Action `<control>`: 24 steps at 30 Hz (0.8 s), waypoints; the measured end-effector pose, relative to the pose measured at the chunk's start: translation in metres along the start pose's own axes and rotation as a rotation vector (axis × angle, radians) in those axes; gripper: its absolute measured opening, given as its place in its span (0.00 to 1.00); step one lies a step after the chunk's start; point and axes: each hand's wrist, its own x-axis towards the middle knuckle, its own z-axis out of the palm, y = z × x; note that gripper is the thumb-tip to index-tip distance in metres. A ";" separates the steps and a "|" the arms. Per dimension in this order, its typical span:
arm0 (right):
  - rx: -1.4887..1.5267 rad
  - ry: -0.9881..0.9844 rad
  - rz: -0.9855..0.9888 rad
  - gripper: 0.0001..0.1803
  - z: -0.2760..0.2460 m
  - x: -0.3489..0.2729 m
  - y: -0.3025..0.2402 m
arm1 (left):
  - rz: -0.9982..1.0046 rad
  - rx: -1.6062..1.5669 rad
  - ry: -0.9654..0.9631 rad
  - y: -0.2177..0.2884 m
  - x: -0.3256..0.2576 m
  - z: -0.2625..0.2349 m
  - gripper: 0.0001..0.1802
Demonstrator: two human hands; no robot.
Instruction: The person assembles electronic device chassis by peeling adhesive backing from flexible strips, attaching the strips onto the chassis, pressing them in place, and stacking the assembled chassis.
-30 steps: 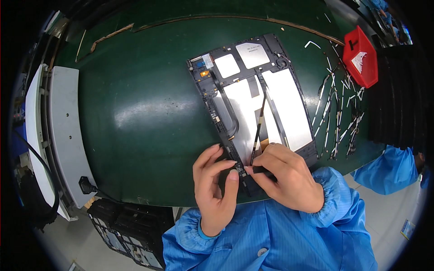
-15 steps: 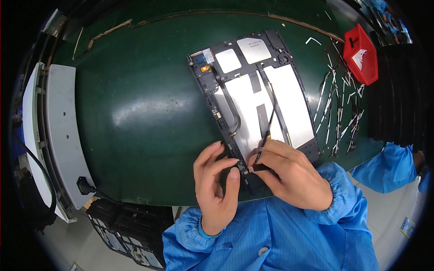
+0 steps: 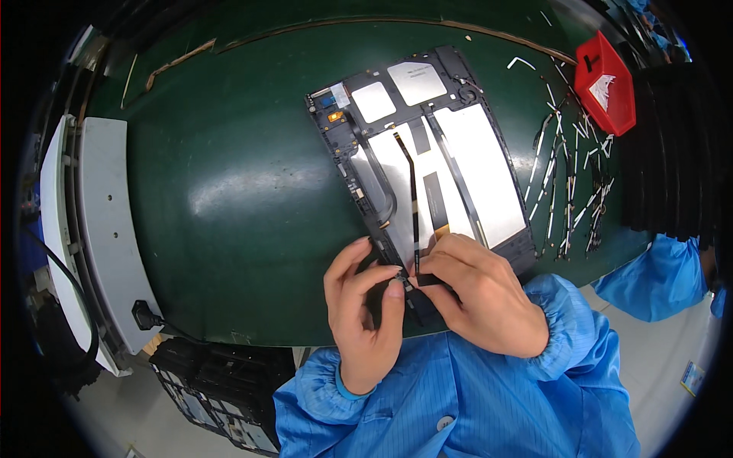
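An opened tablet [image 3: 481, 153] with a black frame and silver plates lies tilted on the green table in front of me. My left hand [image 3: 363, 313] is at its near left edge, thumb and forefinger tips closed close together on the frame. Pinched in my right hand [image 3: 489, 294] is the near end of a thin black ribbon cable [image 3: 414, 198]. The cable's far end lies free over the silver plate. My right fingers partly hide the near corner of the tablet. A dark strip [image 3: 435, 191] and another ribbon cable [image 3: 458, 179] lie along the plates.
Many loose black-and-white strips [image 3: 569, 168] lie scattered at the right, below a red bin [image 3: 607, 95] with white pieces inside. A grey-white device [image 3: 107, 229] with a power cord stands at the left. Stacked black panels [image 3: 217, 389] sit below the table edge.
The tablet has shifted slightly left and away. The ribbon cable, earlier bent up across my right fingers, now lies straighter along the plate. My right hand has moved a little left.
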 end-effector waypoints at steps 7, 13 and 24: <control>-0.016 0.001 0.031 0.10 -0.002 0.000 -0.003 | -0.001 0.116 -0.014 0.003 0.002 0.001 0.10; 0.192 -0.032 0.009 0.07 -0.007 0.001 -0.001 | -0.087 -0.124 -0.056 0.006 0.006 -0.006 0.10; -0.101 0.110 -0.018 0.09 0.011 -0.011 -0.005 | -0.348 0.106 -0.246 0.025 -0.030 -0.030 0.11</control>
